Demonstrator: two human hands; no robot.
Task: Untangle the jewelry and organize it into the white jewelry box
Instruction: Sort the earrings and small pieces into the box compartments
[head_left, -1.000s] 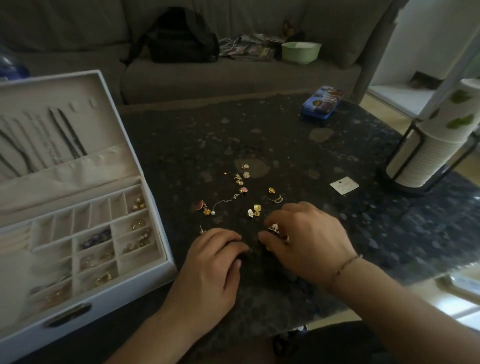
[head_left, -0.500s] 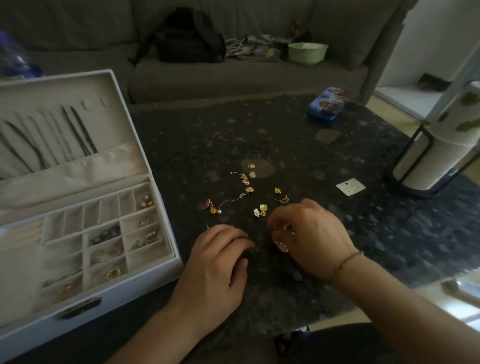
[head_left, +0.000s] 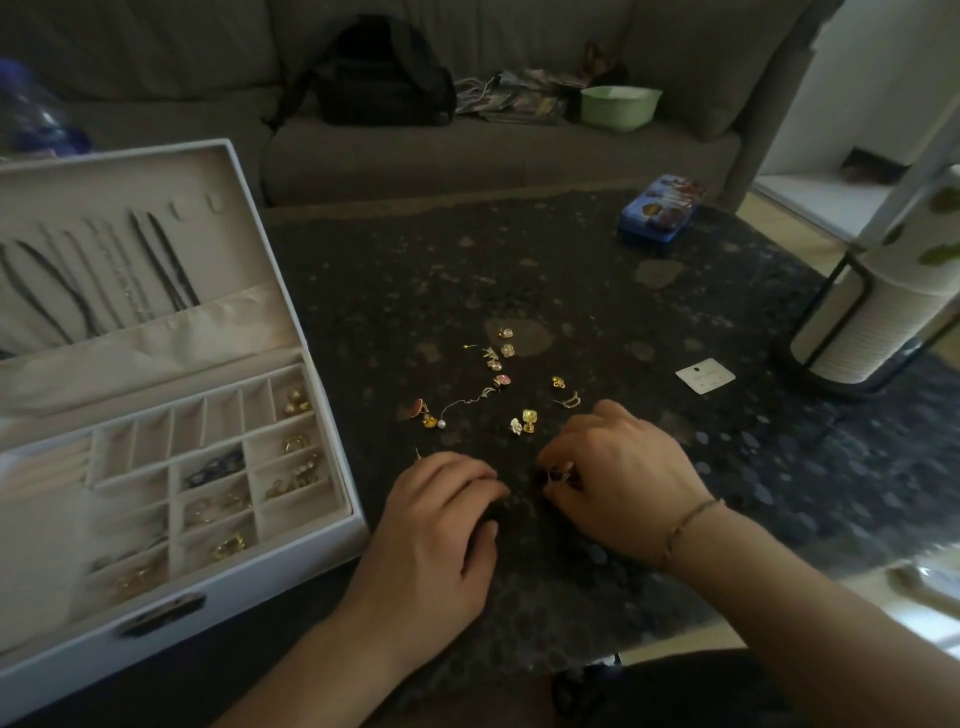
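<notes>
The white jewelry box (head_left: 332, 540) stands open at the left, with necklaces hung in its lid and gold pieces in several compartments. Small gold earrings and charms (head_left: 524, 418) lie scattered on the dark table (head_left: 779, 467) just beyond my hands. My right hand (head_left: 618, 473) has its fingers curled and pinches a small dark-red and gold piece (head_left: 563, 474) near the table top. My left hand (head_left: 441, 525) rests palm down beside it, fingers bent onto the table. A thin pin (head_left: 417, 453) lies just left of my left hand's fingers.
A white earring card (head_left: 705, 375) lies to the right. A stack of paper cups in a black wire holder (head_left: 883, 322) stands at the right edge. A blue tin (head_left: 660, 215) sits at the table's far side. Behind is a couch with a black bag (head_left: 384, 78) and green bowl (head_left: 621, 106).
My right hand has curled tighter and drawn the small piece slightly toward me. The view has shifted a little left to right; my left hand stays put.
</notes>
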